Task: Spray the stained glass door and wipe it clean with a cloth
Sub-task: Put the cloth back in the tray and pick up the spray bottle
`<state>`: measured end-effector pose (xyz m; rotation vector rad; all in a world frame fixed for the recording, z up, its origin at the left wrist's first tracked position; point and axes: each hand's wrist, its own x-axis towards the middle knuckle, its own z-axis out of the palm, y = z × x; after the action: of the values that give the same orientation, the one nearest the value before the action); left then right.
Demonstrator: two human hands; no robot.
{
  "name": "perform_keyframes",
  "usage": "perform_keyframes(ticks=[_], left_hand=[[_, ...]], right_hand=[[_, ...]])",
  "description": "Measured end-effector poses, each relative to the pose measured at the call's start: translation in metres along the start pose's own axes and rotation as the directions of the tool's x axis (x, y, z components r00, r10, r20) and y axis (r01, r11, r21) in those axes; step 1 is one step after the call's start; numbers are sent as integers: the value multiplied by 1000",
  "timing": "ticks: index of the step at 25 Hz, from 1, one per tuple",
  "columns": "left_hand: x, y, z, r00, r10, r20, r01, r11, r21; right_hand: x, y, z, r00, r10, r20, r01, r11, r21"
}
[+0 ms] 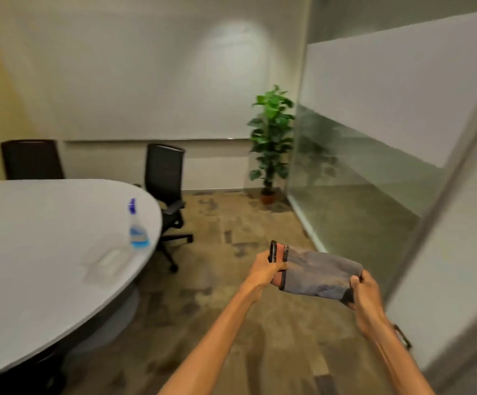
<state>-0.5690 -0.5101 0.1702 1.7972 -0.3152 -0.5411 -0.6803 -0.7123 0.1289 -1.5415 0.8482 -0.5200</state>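
View from beside the person, facing the far wall. The glass door (459, 266) filled the side at 3 o'clock, frosted above, with a pale frame slanting along its edge. A glass wall (374, 155) ran on from it toward 1 o'clock, with a frosted band over a clear strip. A white oval table (32, 252) occupied 9 o'clock. Patterned brown carpet (231, 223) covered the floor between table and glass. Two black chairs stood at the table's far side, one at 11 o'clock (164, 172) and one at 10 o'clock (32, 159). A potted plant (273, 132) stood in the corner at 12 o'clock, just beside the glass wall. The cloth (317, 275), grey with an orange face at one end, was held over the carpet at 5 o'clock, apart from the glass. The left hand (264, 270) was clamped round its orange end; the right hand (367, 297) pinched its grey end. The spray bottle (137, 229), holding blue liquid, stood upright on the table near its right edge, at 8 o'clock.
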Motion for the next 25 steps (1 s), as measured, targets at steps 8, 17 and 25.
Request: perform_keyframes(ticks=[8, 17, 25], left_hand=[[14, -66, -257, 951, -71, -299, 64, 997, -31], [43, -137, -428, 804, -173, -569, 154, 985, -82], [109, -192, -527, 717, -209, -665, 258, 966, -25]], right_hand=[[-32, -33, 291, 955, 25, 296, -26, 1000, -2], [-54, -38, 506, 860, 128, 495, -85, 990, -109], [-32, -30, 637, 771, 179, 612, -44, 972, -229]])
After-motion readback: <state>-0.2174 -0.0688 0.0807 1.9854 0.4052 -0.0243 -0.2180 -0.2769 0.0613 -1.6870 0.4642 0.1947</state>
